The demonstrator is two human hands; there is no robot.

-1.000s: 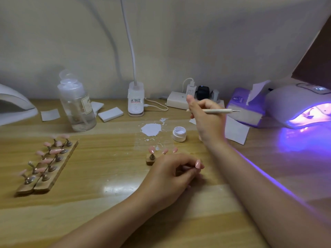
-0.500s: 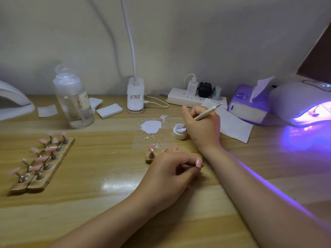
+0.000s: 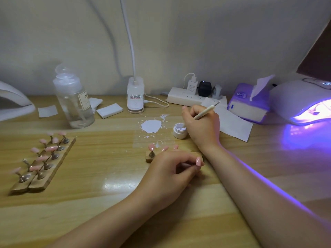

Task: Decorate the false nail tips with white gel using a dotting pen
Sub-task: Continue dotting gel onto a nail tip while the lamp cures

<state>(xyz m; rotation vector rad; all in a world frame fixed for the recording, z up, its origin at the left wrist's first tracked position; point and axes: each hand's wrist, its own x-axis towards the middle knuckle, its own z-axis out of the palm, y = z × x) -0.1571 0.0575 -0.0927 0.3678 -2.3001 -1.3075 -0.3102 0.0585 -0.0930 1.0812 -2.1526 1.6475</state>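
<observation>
The dotting pen (image 3: 203,113) is pinched in the right hand (image 3: 201,127), its lower end dipped into the white gel jar (image 3: 179,130) on the table (image 3: 107,203). A small wooden stand (image 3: 150,157) of pink false nail tips (image 3: 151,146), just in front of the jar, is grasped by the curled left hand (image 3: 170,174).

Wooden desk (image 3: 93,203), pale wall (image 3: 197,42), violet lamp glow (image 3: 304,140).
</observation>
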